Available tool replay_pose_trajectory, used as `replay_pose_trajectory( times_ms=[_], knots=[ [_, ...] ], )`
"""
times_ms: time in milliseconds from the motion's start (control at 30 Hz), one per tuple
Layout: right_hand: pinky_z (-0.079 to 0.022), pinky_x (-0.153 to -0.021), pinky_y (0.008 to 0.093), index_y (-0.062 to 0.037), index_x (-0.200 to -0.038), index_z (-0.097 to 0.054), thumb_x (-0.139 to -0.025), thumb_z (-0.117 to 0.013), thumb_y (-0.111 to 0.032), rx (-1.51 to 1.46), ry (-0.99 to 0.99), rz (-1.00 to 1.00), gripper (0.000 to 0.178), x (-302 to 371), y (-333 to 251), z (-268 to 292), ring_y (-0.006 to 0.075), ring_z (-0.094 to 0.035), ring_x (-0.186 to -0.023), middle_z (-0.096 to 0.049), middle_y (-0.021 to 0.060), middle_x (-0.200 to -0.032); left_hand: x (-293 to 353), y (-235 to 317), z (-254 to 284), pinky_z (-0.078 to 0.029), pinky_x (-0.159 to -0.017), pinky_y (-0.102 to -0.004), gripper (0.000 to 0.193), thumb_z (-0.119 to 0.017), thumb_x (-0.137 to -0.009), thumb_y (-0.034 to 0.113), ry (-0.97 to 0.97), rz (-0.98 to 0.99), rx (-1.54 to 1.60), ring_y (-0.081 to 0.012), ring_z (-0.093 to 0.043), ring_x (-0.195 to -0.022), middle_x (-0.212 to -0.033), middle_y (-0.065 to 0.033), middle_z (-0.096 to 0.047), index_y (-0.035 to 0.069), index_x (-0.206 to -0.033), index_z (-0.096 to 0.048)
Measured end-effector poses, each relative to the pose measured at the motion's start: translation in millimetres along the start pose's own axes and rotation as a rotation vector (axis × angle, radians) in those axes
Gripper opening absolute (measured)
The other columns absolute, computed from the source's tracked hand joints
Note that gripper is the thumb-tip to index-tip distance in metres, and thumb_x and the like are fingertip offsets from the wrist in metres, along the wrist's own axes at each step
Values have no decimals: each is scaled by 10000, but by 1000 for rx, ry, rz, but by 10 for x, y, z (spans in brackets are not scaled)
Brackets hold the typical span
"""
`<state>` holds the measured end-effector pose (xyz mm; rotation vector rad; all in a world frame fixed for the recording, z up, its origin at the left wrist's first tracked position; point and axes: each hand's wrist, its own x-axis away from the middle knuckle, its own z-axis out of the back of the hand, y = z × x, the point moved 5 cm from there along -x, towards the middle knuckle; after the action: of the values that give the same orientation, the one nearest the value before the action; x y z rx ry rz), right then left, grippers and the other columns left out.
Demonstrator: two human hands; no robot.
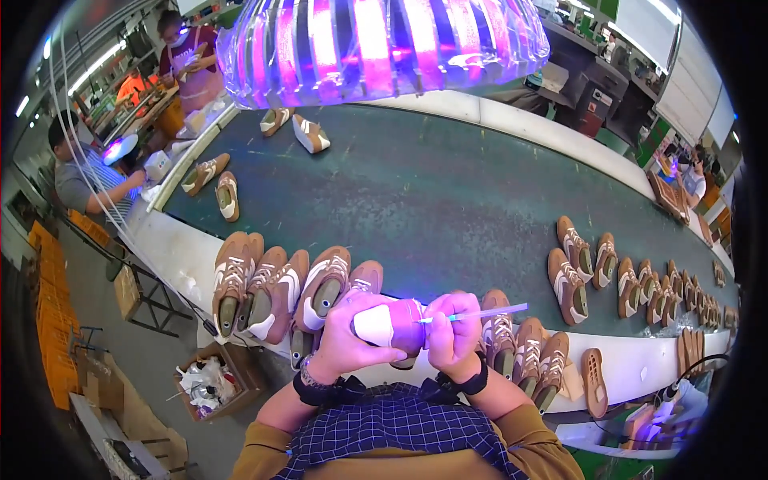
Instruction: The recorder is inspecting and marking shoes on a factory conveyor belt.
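Note:
My left hand (pixel 342 340) is wrapped around a brown shoe (pixel 406 322) with a white heel patch, holding it above the near edge of the table. Between the fingers of my right hand (pixel 453 340) is a slim, translucent pen-like tool (pixel 504 311). Its tip points left and meets the side of the shoe, or comes very close to it. Purple light falls on the shoe and both hands. Brown-and-white shoes (pixel 324 284) stand in a row beyond my left hand, and more shoes (pixel 528 348) stand right of my right hand.
A lamp wrapped in clear plastic (pixel 376 56) hangs over the green conveyor belt (pixel 416 192). Further shoes (pixel 566 280) line the belt's right side. Loose soles (pixel 594 380) lie at the near right edge. A box of scraps (pixel 210 388) stands lower left. Other people work around the belt.

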<state>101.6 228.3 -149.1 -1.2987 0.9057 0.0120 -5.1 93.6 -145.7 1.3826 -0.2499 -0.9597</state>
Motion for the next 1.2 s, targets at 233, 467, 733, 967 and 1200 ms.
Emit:
replay_pose_trajectory(
  times_ms=[233, 467, 733, 967, 1200],
  knots=[
    [-457, -602, 264, 26, -946, -455, -858, -518, 8, 19, 10, 56, 110, 23, -2, -10, 149, -544, -662, -550, 104, -799, -10, -13, -4, -474, -828, -346, 627, -913, -474, 216, -7, 48, 20, -225, -621, -888, -946, -101, -673, 9, -1009, -660],
    [-465, -589, 273, 27, -932, -444, -857, -514, 14, -3, 12, 114, 103, 58, 7, -22, 154, -546, -649, -537, 105, -785, 13, -79, -19, -490, -810, -317, 638, -919, -490, 226, -11, 122, 95, -192, -622, -888, -958, -100, -662, -12, -1015, -646],
    [-374, -509, 228, -16, -917, -411, -880, -459, -52, 191, 14, 290, 70, 1, -94, -64, 90, -425, -565, -533, 74, -711, 7, -167, -24, -498, -792, -294, 674, -925, -490, 232, -37, 181, 126, -167, -625, -864, -939, -99, -655, -44, -1029, -627],
    [-397, -501, 224, 2, -919, -406, -854, -456, -32, 202, 16, 311, 88, 56, -69, -46, 111, -482, -572, -530, 85, -724, -9, -224, -30, -499, -791, -282, 681, -927, -493, 227, -37, 229, 166, -143, -619, -864, -948, -84, -657, -55, -1031, -620],
    [-511, -560, 317, 6, -970, -423, -834, -526, -9, 183, -22, 265, 171, 215, -8, -24, 209, -603, -610, -577, 138, -749, -52, -273, -45, -497, -758, -271, 615, -917, -516, 189, -72, 254, 241, -119, -611, -830, -902, -55, -660, -40, -1010, -631]
  ],
)
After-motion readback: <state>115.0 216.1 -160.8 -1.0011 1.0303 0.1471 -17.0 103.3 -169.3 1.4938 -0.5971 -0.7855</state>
